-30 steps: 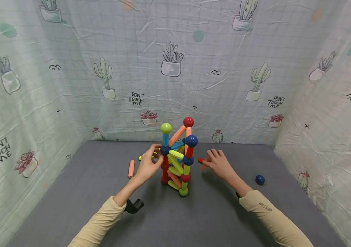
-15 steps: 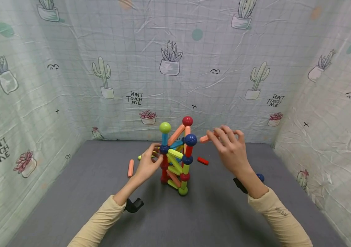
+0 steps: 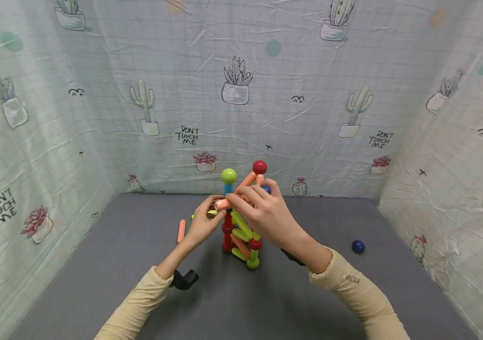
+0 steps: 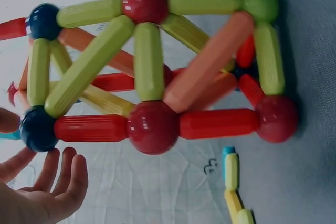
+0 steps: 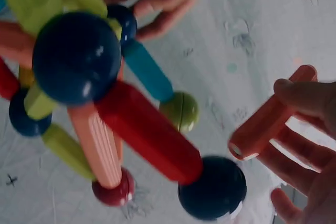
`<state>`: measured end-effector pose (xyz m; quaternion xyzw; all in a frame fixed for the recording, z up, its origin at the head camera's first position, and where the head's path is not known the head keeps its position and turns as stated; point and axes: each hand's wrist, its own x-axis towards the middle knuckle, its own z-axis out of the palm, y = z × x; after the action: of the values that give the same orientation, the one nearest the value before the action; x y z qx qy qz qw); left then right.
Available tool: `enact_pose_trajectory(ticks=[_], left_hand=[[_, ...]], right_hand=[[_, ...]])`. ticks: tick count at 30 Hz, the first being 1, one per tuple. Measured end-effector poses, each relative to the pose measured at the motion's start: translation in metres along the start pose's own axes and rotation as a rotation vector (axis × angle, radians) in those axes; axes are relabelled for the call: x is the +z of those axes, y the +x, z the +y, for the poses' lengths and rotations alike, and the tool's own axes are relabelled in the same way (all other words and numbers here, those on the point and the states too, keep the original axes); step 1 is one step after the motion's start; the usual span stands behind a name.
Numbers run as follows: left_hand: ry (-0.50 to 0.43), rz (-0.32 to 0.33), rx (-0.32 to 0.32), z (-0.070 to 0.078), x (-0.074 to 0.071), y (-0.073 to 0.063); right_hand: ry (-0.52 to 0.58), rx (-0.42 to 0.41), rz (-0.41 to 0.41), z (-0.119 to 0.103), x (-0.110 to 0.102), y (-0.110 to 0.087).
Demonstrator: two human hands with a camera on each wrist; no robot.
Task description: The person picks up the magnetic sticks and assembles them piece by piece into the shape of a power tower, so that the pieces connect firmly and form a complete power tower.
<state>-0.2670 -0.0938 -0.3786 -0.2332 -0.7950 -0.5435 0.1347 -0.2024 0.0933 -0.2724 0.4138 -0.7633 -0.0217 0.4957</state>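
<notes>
A tower of coloured magnetic sticks and balls [image 3: 241,225] stands mid-table. My left hand [image 3: 203,221] steadies its left side, thumb and fingertips around a dark blue ball [image 4: 39,128]. My right hand [image 3: 267,212] pinches a loose orange magnetic stick [image 5: 273,116] between thumb and fingers, in front of the tower's upper part. In the head view the stick points left, below the lime green ball [image 3: 228,176] on its blue stick. A red ball [image 3: 260,166] tops the back corner. The front blue ball [image 5: 212,187], on a red stick, is partly hidden by my right hand in the head view.
On the grey table [image 3: 148,255], another orange stick [image 3: 181,231] lies left of the tower, with several green, yellow and blue sticks [image 4: 231,174] behind my left hand. A loose blue ball [image 3: 358,246] lies far right. A patterned curtain [image 3: 160,156] encloses the back and sides.
My right hand has lifted the orange stick from right of the tower, leaving a red stick on the table, and carried it left across the tower's front. My left hand stays put.
</notes>
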Motion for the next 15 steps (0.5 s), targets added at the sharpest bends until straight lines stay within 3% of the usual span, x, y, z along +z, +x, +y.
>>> enact_pose_trajectory(ticks=[3,7,11,15], left_hand=[[-0.149,-0.03,-0.066,0.004,-0.004,0.004],[-0.291,-0.021,-0.118,0.012,-0.008,0.011],[-0.349,0.007,-0.12,0.019,-0.009,0.017],[-0.349,0.02,-0.117,0.023,-0.008,0.02]], right_hand=[[0.104,0.006,-0.105,-0.001,0.005,0.006],[0.224,0.031,-0.237,0.008,0.005,0.016],[0.314,0.073,-0.389,0.019,0.006,0.027],[0.361,0.112,-0.518,0.027,0.013,0.032]])
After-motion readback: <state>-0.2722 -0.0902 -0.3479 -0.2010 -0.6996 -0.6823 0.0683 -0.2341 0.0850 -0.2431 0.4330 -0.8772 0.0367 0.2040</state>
